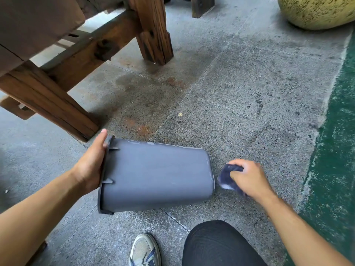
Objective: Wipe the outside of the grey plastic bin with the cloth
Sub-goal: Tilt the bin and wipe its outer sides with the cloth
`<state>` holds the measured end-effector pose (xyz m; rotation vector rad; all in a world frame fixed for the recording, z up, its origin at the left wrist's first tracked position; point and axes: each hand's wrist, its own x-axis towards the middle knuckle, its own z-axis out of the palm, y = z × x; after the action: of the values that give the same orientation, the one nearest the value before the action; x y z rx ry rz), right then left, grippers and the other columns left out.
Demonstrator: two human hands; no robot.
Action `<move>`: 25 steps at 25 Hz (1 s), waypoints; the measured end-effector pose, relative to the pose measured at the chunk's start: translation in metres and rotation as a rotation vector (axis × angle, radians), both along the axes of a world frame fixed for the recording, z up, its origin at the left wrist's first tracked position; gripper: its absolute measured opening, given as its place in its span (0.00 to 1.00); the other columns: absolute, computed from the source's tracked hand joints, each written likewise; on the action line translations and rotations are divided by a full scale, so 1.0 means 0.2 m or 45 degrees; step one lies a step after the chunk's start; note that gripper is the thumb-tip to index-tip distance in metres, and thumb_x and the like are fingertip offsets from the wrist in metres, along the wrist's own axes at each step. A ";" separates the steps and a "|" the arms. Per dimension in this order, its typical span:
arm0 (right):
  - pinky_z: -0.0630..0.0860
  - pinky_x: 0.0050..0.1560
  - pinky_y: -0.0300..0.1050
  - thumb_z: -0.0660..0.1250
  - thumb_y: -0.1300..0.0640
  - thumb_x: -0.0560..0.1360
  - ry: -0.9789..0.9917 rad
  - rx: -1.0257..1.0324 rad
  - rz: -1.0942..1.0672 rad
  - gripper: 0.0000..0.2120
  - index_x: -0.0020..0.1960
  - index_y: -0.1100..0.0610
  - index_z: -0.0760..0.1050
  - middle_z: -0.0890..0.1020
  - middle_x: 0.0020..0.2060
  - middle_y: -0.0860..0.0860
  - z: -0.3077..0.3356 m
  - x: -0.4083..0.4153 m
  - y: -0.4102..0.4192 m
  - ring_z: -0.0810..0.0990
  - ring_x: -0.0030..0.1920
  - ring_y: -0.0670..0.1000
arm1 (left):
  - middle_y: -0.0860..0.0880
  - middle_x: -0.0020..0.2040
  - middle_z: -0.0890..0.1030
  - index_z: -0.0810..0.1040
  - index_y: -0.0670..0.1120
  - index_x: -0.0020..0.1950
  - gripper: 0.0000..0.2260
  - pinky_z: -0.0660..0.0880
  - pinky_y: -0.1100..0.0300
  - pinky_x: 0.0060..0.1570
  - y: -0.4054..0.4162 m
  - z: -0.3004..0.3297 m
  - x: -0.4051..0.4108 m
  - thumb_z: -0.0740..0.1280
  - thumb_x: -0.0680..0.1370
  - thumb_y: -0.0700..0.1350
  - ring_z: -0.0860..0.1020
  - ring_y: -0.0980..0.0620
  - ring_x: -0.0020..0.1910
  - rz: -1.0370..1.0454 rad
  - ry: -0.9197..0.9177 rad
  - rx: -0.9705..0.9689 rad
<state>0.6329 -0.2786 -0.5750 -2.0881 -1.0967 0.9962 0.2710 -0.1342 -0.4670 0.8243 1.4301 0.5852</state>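
The left hand (90, 166) lies against the rim end of the grey plastic bin (156, 174), palm on the flange with the thumb straight along its upper edge; the other fingers are hidden behind the rim, probably hooked inside the mouth to steady it. The right hand (249, 179) is curled tightly round a bunched dark blue cloth (227, 176), holding it just beside the bin's closed base, close to touching or only just apart. The bin lies on its side on the stone floor (240, 83), its long axis running left to right between the two hands: open rim at the left, base at the right, the broad upper wall facing the camera. So the cloth hand is the nearer one to the base end, and a wipe would likely run leftward along that axis, or across the base itself. A wooden bench leg (57, 104) stands behind the rim end; a knee (217, 244) and shoe (145, 250) sit below.
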 end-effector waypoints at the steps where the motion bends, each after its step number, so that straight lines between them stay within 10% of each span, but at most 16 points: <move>1: 0.76 0.30 0.38 0.66 0.65 0.68 0.066 0.035 -0.114 0.16 0.43 0.44 0.82 0.84 0.37 0.43 0.02 0.02 0.02 0.82 0.40 0.46 | 0.38 0.52 0.88 0.88 0.41 0.51 0.37 0.80 0.50 0.53 0.00 0.01 0.00 0.56 0.77 0.73 0.88 0.40 0.48 0.004 0.020 -0.038; 6: 0.82 0.52 0.61 0.62 0.75 0.71 0.826 0.281 -0.418 0.24 0.58 0.51 0.77 0.85 0.49 0.55 0.15 0.00 0.13 0.85 0.51 0.58 | 0.34 0.52 0.87 0.87 0.36 0.54 0.40 0.82 0.44 0.51 0.00 0.05 -0.03 0.61 0.73 0.73 0.86 0.33 0.49 -0.044 0.063 -0.254; 12: 0.83 0.47 0.51 0.69 0.69 0.74 1.462 0.463 -0.496 0.16 0.60 0.61 0.77 0.86 0.52 0.60 0.21 -0.19 0.21 0.86 0.52 0.58 | 0.39 0.48 0.88 0.85 0.41 0.59 0.23 0.79 0.41 0.58 -0.03 0.06 0.01 0.72 0.71 0.54 0.86 0.39 0.44 -0.174 0.083 -0.369; 16: 0.78 0.61 0.63 0.67 0.70 0.76 1.336 0.593 -0.438 0.11 0.56 0.60 0.79 0.85 0.51 0.60 0.29 -0.40 0.31 0.83 0.53 0.59 | 0.40 0.44 0.88 0.87 0.43 0.47 0.16 0.83 0.46 0.50 -0.03 0.06 0.05 0.68 0.76 0.55 0.87 0.40 0.40 -0.076 0.018 -0.333; 21: 0.70 0.68 0.68 0.64 0.66 0.81 1.274 0.626 -0.258 0.08 0.58 0.62 0.77 0.82 0.53 0.61 0.42 -0.52 0.39 0.80 0.55 0.59 | 0.38 0.57 0.87 0.86 0.40 0.58 0.20 0.80 0.46 0.60 -0.08 0.07 0.13 0.68 0.75 0.52 0.86 0.40 0.56 -0.073 -0.157 -0.273; 25: 0.72 0.66 0.69 0.65 0.63 0.81 1.201 0.515 -0.199 0.08 0.59 0.61 0.77 0.81 0.58 0.66 0.45 -0.52 0.38 0.80 0.61 0.65 | 0.37 0.58 0.86 0.86 0.40 0.60 0.26 0.84 0.49 0.47 -0.10 0.08 0.17 0.65 0.76 0.60 0.85 0.38 0.56 -0.060 -0.225 -0.259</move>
<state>0.5284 -0.2016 -0.4858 -1.1199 -0.5559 1.3261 0.3044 -0.1549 -0.4513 0.6277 1.2811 0.4564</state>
